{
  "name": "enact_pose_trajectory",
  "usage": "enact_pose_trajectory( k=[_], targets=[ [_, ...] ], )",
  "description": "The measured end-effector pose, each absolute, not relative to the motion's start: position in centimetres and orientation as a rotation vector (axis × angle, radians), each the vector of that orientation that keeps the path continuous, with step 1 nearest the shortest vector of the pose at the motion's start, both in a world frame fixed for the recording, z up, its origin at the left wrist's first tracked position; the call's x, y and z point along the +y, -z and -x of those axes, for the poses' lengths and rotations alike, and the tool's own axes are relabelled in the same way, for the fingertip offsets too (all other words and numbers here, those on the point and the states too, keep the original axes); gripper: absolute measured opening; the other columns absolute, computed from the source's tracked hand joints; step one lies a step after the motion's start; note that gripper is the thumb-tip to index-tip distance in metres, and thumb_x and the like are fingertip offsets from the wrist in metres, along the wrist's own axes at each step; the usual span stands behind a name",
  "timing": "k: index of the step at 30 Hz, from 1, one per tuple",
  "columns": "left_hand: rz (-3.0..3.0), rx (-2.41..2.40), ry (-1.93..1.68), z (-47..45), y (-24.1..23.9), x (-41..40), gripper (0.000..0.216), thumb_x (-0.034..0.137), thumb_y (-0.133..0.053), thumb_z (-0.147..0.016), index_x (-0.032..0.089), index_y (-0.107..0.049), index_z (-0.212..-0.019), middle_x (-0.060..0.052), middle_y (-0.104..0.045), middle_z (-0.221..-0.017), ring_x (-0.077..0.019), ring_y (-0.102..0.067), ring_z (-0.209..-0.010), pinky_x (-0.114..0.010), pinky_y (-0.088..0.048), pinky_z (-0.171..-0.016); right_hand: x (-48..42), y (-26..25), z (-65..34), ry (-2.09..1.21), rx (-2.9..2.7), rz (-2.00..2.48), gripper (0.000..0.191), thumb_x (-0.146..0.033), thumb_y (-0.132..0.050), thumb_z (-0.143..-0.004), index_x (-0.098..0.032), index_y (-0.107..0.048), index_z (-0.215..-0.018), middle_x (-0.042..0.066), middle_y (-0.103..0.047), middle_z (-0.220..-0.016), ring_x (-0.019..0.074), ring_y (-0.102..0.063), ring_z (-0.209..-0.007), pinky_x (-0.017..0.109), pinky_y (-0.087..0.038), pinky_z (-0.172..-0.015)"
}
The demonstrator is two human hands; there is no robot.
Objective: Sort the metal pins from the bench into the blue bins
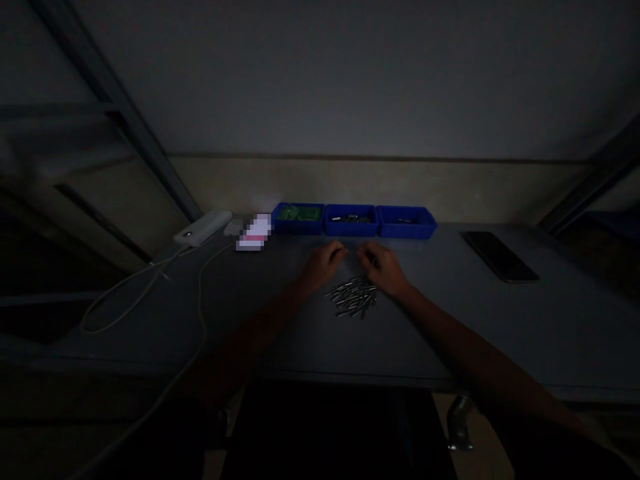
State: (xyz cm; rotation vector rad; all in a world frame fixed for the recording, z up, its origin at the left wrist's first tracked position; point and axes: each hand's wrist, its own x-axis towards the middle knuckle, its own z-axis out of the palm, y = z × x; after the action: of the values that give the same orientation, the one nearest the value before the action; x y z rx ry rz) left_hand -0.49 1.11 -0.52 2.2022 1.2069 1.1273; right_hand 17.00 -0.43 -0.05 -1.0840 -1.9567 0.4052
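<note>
In the dim head view my left hand (324, 261) and my right hand (381, 265) face each other over the grey table, a small gap apart. The fingers of both are closed in a pinch. Whatever they hold, if anything, is too small and dark to name. Just below them lies a loose pile of slim, shiny metal pins (354, 297), near my right wrist. Beyond the hands stand three blue bins in a row. The left bin (300, 227) holds green pieces, the middle bin (351, 229) small metal parts, and the right bin (407, 231) a few metal bits.
A dark phone (500, 257) lies at the right of the table (310, 347). On the left are a white power strip (204, 228), its trailing cable (201, 300) and a bright, pixelated item (254, 233). A wall (350, 180) rises behind the bins.
</note>
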Motion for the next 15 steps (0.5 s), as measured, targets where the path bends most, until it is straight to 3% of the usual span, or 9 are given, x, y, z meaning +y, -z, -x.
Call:
enact_pose_trajectory(
  k=[15],
  targets=[
    [-2.182, 1.218, -1.161, 0.6, 0.99, 1.44, 0.011, 0.025, -0.05, -0.083, 0.017, -0.057, -0.08, 0.0, -0.062, -0.071, -0.012, -0.055, -0.065, -0.024, -0.042, -0.062, -0.48, 0.44, -16.98, -0.429, -1.991, 1.106, 0.017, -0.025, -0.045, -0.085, -0.017, -0.058, -0.076, 0.002, -0.058, -0.07, 0.0136, -0.051, -0.063, 0.025, -0.037, -0.062]
  ],
)
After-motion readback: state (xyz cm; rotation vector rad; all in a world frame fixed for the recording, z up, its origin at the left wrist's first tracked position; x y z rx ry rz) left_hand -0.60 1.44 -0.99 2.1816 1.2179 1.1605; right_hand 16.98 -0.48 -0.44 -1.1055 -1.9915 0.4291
